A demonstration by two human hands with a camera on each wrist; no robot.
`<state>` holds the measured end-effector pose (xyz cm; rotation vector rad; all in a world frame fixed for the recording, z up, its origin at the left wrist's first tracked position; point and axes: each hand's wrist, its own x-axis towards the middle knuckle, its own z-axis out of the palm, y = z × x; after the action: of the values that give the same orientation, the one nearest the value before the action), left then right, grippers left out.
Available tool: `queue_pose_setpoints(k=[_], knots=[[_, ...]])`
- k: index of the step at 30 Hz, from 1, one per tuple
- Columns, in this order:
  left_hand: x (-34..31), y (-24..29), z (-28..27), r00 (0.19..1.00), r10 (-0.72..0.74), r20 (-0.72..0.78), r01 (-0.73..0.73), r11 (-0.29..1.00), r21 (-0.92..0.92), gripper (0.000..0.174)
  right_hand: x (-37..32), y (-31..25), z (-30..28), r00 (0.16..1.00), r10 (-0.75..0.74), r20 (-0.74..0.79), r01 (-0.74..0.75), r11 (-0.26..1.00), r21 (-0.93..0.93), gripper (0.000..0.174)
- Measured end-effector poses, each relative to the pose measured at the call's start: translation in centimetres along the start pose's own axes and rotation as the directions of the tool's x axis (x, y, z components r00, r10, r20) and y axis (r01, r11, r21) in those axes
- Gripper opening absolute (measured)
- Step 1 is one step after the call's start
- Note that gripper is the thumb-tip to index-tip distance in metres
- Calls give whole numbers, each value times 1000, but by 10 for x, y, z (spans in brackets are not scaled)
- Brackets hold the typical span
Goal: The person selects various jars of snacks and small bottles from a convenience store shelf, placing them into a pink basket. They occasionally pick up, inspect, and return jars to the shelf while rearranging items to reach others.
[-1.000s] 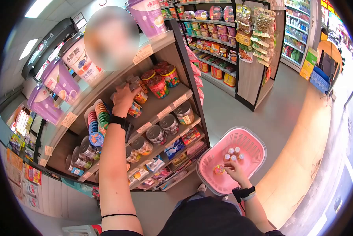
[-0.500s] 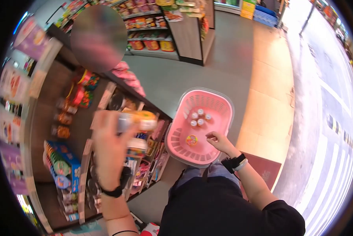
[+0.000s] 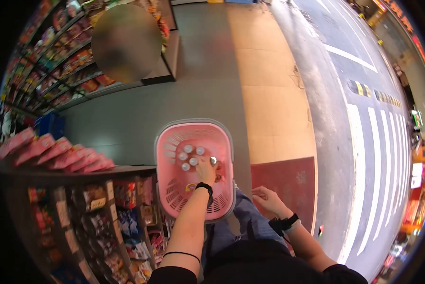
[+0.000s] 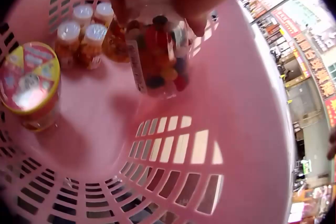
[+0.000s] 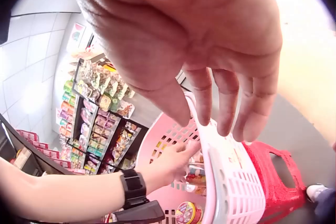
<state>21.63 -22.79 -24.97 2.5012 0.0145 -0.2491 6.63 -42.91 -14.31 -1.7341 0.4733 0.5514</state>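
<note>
Inside the pink basket [image 3: 162, 189], my left hand [image 3: 206, 171] grips a clear jar of many-coloured candies [image 4: 160, 58] from above, with fingers and thumb at its top end. Beside that jar stand several small jars with white lids [image 4: 86, 35], their contents orange. A round tub with a yellow-rimmed lid [image 4: 31, 79] sits apart from them, nearer to me in the basket. My right hand [image 3: 269, 200] hangs outside the basket, to its right, holding nothing. Its fingers [image 5: 226, 103] droop loosely curled in the right wrist view.
A shelf unit of packaged snacks [image 3: 99, 208] stands close on the basket's left, with pink bags [image 3: 61, 154] hanging at its end. Another stocked shelf [image 3: 65, 61] is farther off. A red mat [image 3: 286, 184] lies on the right, with the street beyond.
My left hand has come from the shelf down into the basket, bringing jars with it. My view has swung right and downward. The right hand has moved from over the basket to outside it.
</note>
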Motion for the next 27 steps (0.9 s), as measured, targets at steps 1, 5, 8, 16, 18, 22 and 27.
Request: queue_pose_setpoints(k=[1, 5, 8, 16, 18, 22, 27], knots=[[4, 3, 2, 998, -61, 18, 61, 998, -26, 35, -5, 6, -2, 1000, -7, -12, 8, 998, 67, 25], [27, -29, 59, 997, -65, -51, 73, 980, 186, 34, -27, 15, -11, 991, 86, -98, -77, 993, 90, 24], [32, -31, 80, 987, -141, -73, 152, 971, 183, 38, -37, 32, -17, 985, 146, -93, -142, 989, 52, 27], [25, -51, 84, 983, -31, -183, 32, 999, -1, 62, -26, 47, -23, 977, 193, -94, -189, 981, 49, 23], [30, -45, 66, 994, -15, -107, -7, 979, -201, 72, -13, 34, -22, 988, 144, -58, -144, 990, 5, 23], [6, -10, 2, 987, 80, -140, -103, 981, -166, 58, 14, 1, -17, 997, -37, 74, 42, 996, -75, 25], [-52, 41, -172, 905, -41, -422, -187, 855, -484, 54, 78, -26, -1, 931, -193, 311, 256, 950, -179, 24]])
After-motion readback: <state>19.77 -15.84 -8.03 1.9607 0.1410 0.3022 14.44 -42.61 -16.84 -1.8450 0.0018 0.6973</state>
